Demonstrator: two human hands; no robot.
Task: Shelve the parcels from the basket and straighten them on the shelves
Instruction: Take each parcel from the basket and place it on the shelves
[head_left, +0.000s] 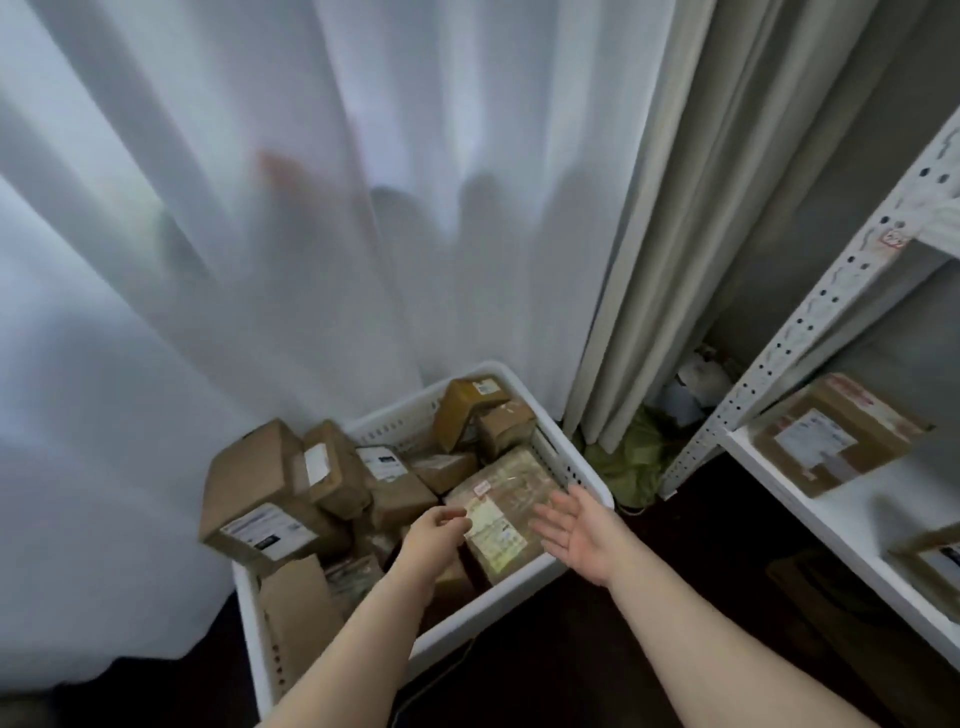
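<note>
A white plastic basket (582, 470) on the dark floor is full of several brown cardboard parcels. A flat taped parcel (514, 488) with a yellowish label lies at its right side. My left hand (434, 535) hovers over the basket with fingers curled at that parcel's left edge; whether it touches the parcel is unclear. My right hand (576, 535) is open, palm up and fingers spread, just above the parcel's right side and the basket rim. A large box (260, 493) leans at the basket's left. On the white shelf (831, 514) at right lies a labelled parcel (836, 434).
White sheer curtains (260, 234) and a beige curtain (654, 260) hang behind the basket. The shelf's perforated white upright (810, 322) slants at right. A green bag (631, 462) lies between basket and shelf. Another parcel (935, 566) sits at the shelf's near right edge.
</note>
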